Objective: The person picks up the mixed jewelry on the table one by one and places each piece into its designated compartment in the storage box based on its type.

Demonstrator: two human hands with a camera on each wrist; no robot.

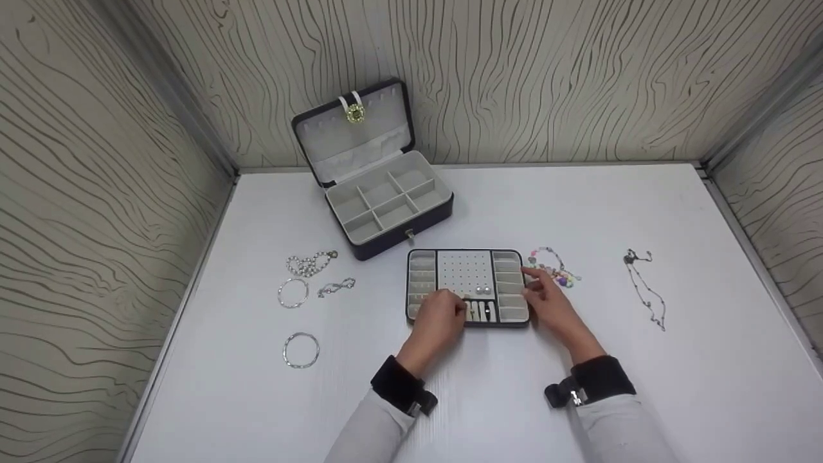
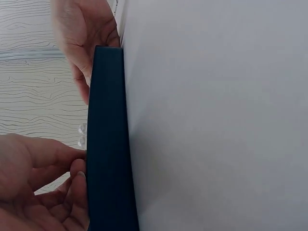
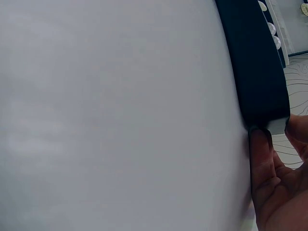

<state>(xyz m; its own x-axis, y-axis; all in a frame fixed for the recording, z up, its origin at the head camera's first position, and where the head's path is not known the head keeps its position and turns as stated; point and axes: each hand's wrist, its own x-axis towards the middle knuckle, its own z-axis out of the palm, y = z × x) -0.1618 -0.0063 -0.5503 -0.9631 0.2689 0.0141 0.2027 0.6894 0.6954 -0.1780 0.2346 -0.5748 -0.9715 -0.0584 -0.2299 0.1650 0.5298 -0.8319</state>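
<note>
A flat dark-sided jewelry tray [image 1: 466,273] with pale compartments lies on the table. My left hand [image 1: 440,318] reaches over its front ring slots, fingers bent; the fingertips [image 2: 79,166] meet at the tray's edge, and whatever lies between them is hidden. Beside them, rings [image 1: 487,312] sit in the slots. Two pearl studs [image 1: 483,290] are on the perforated panel. My right hand [image 1: 551,308] grips the tray's right end; in the right wrist view a finger [image 3: 262,154] is under its corner and the thumb against the upper edge.
An open jewelry box [image 1: 389,199] with divided compartments stands behind the tray. At left lie a beaded bracelet [image 1: 311,264], bangles [image 1: 301,350] and a small chain [image 1: 336,287]. A colorful beaded bracelet [image 1: 554,270] is near my right hand, and a necklace [image 1: 645,289] lies farther right.
</note>
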